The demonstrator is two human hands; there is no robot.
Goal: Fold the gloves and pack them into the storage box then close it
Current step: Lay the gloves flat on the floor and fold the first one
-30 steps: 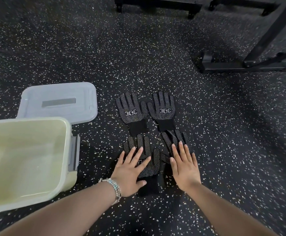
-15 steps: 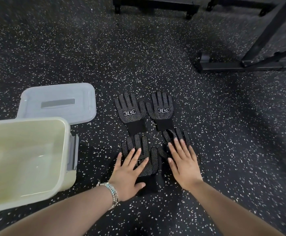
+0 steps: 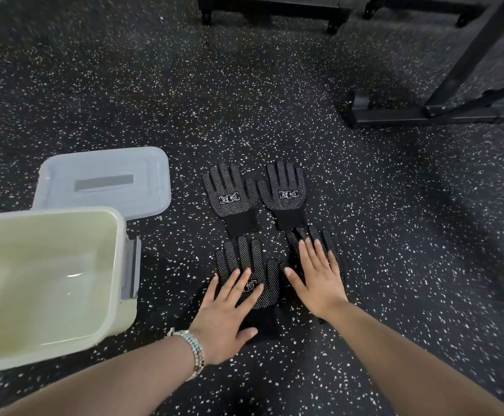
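Four black dotted gloves lie flat on the speckled floor (image 3: 394, 235) in two rows, palm print up. The far-left glove (image 3: 229, 196) and far-right glove (image 3: 286, 193) lie side by side, just touching at the thumbs. The near-left glove (image 3: 244, 259) and near-right glove (image 3: 293, 241) sit directly below them, their fingertips at the far pair's cuffs. None is folded, so I judge the task to be at its first fold. Grip state: neither hand grasps anything. The left hand (image 3: 226, 313) lies flat with fingers spread on the palm and cuff of the near-left glove, and the right hand (image 3: 319, 280) lies flat over most of the near-right glove, fingers straight and pressing only. Key relation: every glove's long axis runs near to far, cuff toward me and fingers away, in line with my own fingers. Each near glove's free finger end therefore lies just beyond the fingertips of the hand on it. A fold across the short axis would mean pinching that far end and bringing it back toward the cuff. The storage box (image 3: 49, 213) stands open to the left, near the left hand and well apart from the right, so I expect the left hand to do the packing. Its lid (image 3: 103, 181) lies flat on the floor just beyond the box, touching or nearly touching its far rim. A black metal frame (image 3: 424, 112) stands far right, clear of the work.
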